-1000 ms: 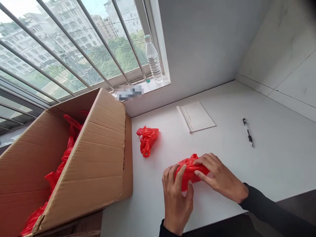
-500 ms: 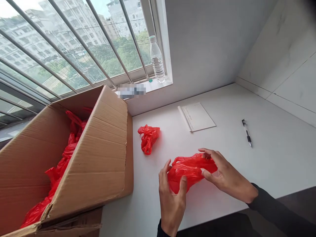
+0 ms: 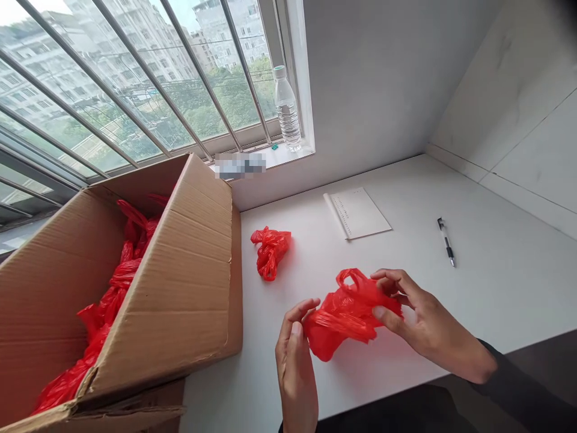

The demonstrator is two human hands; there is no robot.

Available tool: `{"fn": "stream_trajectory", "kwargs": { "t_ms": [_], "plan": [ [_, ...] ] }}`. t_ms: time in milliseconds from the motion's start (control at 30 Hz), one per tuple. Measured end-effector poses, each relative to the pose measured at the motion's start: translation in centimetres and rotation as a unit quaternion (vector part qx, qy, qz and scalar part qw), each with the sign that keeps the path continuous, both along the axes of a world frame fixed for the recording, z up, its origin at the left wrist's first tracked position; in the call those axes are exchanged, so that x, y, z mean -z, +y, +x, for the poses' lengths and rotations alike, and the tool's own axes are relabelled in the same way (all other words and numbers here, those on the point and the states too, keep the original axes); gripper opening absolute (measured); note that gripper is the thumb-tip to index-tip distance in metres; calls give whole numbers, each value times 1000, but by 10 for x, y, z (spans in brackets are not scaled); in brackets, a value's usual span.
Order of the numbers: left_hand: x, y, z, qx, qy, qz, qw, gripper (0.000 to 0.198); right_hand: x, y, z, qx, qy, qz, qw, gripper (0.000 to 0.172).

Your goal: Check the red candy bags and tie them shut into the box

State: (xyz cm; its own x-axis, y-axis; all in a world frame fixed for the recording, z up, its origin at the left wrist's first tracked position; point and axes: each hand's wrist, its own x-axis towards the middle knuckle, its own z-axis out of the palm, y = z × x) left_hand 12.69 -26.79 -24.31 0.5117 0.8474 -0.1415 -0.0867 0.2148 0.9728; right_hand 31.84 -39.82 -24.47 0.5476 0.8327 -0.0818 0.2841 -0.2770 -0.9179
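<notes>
A crumpled red plastic bag (image 3: 347, 313) with a loop handle standing up is held a little above the white table. My right hand (image 3: 421, 316) pinches its right end between thumb and fingers. At the bag's left edge is my left hand (image 3: 297, 361), its fingers stretched out and the thumb apart from them. Whether those fingertips touch the plastic is hard to tell. A second red plastic bag (image 3: 273, 249), bunched up with a loop handle, lies on the table between the carton and my hands.
On my left stands an open cardboard box (image 3: 180, 288) with several red bags (image 3: 121, 282) inside. A notepad (image 3: 360, 213) and a pen (image 3: 446, 243) lie farther back on the white table (image 3: 496, 270). A water bottle (image 3: 287, 111) stands on the windowsill by the barred window.
The held bag has turned and shifted slightly right, and its loop handle now sticks up. My left hand has moved left, its fingers straighter. My right hand keeps hold.
</notes>
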Motion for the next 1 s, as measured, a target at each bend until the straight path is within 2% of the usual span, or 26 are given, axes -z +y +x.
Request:
{"fn": "stream_trajectory", "kwargs": {
  "t_ms": [100,167,233,333,400,433,467,533,633,667,733,800,900,967,1000],
  "plan": [
    [-8,-11,7,37,12,81,996,42,-13,6,-10,-75,6,-2,997,31],
    [-7,-21,10,41,34,189,981,43,-20,8,-14,-84,44,17,995,27],
    [-1,-28,11,41,71,334,939,51,-24,9,-15,-50,82,40,995,25],
    [14,-30,9,71,152,513,842,68,-26,8,-13,1,119,61,991,27],
    [23,-24,6,104,196,576,787,66,-27,7,-11,16,131,61,989,28],
    [26,-19,5,108,206,591,772,59,-27,7,-10,20,127,63,990,28],
    [28,-15,3,103,205,594,771,49,-26,6,-9,27,115,65,991,28],
    [27,-7,1,80,171,564,804,30,-24,3,-5,44,75,72,994,27],
    [14,-3,1,17,104,422,900,11,-18,-1,0,73,27,97,992,21],
    [9,-4,2,-7,87,361,928,11,-16,-2,1,77,31,108,991,19],
    [-3,-5,6,-53,62,234,969,26,-13,-4,2,77,75,125,986,17],
    [-15,-7,10,-68,38,124,989,40,-13,-3,3,58,132,146,979,18],
    [-30,-8,19,-56,-3,-9,998,53,-14,-2,0,28,150,184,971,15],
    [-39,-9,25,-46,-37,-63,996,56,-14,-2,-5,10,147,177,973,10],
    [-42,-11,29,-41,-51,-77,995,56,-14,-3,-8,-8,139,168,976,13]
  ]
}}
